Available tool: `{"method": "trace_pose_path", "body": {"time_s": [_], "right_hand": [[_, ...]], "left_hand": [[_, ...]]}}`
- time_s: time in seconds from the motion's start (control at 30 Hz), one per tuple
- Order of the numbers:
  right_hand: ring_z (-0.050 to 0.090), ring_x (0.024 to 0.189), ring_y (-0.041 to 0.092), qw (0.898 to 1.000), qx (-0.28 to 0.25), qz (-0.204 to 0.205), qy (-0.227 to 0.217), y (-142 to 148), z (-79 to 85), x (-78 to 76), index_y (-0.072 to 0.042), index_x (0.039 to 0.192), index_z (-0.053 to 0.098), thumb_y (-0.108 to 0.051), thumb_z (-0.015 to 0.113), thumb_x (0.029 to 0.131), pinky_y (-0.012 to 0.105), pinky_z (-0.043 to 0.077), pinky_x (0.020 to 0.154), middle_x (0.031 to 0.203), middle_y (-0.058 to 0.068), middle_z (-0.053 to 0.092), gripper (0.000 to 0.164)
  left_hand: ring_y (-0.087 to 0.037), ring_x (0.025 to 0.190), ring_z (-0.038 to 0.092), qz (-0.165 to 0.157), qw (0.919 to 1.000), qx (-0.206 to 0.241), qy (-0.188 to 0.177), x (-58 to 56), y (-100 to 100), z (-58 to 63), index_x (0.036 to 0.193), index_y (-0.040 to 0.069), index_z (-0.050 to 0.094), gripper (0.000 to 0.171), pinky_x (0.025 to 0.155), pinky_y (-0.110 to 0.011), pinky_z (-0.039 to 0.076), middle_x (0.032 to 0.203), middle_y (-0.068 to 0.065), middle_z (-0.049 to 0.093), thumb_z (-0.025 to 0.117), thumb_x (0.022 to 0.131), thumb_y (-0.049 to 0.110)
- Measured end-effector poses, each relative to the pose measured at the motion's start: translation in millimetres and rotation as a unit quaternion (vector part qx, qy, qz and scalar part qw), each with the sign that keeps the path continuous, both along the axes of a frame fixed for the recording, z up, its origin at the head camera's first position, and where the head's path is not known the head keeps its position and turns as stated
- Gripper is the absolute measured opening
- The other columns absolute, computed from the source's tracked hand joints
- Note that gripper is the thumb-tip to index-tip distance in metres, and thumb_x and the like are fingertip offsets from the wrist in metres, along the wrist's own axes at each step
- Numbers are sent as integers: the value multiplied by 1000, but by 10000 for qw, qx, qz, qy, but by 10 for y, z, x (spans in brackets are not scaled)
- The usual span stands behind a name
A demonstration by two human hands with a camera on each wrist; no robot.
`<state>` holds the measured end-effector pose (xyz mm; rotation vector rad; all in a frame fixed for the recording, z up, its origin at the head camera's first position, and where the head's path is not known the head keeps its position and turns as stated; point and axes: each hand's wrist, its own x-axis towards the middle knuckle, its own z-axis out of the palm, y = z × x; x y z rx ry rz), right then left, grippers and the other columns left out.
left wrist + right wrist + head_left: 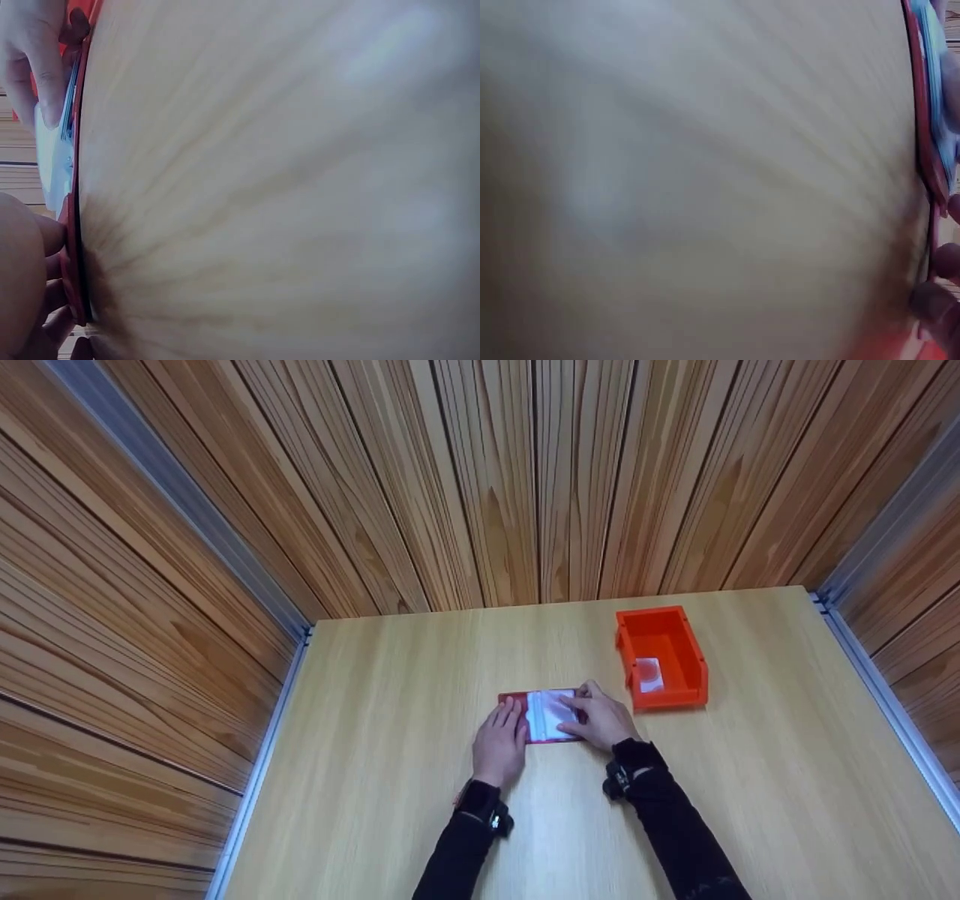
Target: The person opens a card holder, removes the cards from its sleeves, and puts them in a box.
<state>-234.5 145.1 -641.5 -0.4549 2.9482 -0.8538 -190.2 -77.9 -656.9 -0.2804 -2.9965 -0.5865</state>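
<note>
Head view: a red card holder [549, 715] with a clear plastic sleeve [544, 727] lies spread flat on a pale wooden tabletop [390, 697]. At the holder's left end, the person's left hand [501, 741] rests with straight fingers side by side; its grip is loose, pressing down from above. At the holder's right end, the grip of the right hand [604, 718] is partly closed: bent fingers hold that end, while thumb and forefinger sit apart on the sleeve. Right of the holder, and a little beyond it, stands an orange bin [670, 701] (a pale square [650, 675] lies inside, towards the front).

Left wrist view: the holder appears edge-on, thin layers stacked over its red cover. The left hand touches one end, and the right hand's fingers reach over the other.

Right wrist view: the holder, partly cut off, shows its layered edge, with the right hand's fingers touching its end.
</note>
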Motion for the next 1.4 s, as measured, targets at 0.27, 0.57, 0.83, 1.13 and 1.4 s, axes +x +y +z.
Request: {"method": "trace_pose_path", "body": {"time_s": [0.27,0.57,0.83,1.13,1.4], "right_hand": [[56,74,19,9892,-1057,-992,-226,-157,84,10,-10,83,70,-23,88,84,31,40,70,77,0,61,22],[53,73,20,9786,-1275,-1445,-721,-161,86,38,-9,77,79,-22,76,95,30,36,69,70,-2,58,22],[55,70,20,9818,-1260,-1365,-380,-143,67,55,-4,76,79,-17,78,92,31,39,69,69,2,64,21],[58,77,22,9760,-1492,-1447,-642,-160,64,55,-3,80,79,-20,75,95,31,41,72,76,4,67,23],[57,77,19,9581,-2329,-1313,-1025,-292,142,72,-5,101,80,-26,67,102,27,43,70,79,2,64,26]], "left_hand": [[-27,149,43,27,10000,91,-28,-3,6,17,153,9,50,49,122,-43,35,160,-8,47,47,110,30],[-29,147,46,35,9998,141,106,17,4,14,151,7,53,47,121,-43,37,158,-10,51,50,108,27],[-28,148,45,82,9997,210,83,26,2,13,152,9,51,48,121,-45,37,159,-8,49,49,109,29],[-31,146,47,-84,9993,370,55,-18,-43,-7,153,5,49,50,120,-44,38,157,-12,51,46,109,28],[-36,148,43,22,9780,2064,-302,-83,-136,-3,163,4,27,58,120,-52,37,161,-20,43,36,113,31]]}}
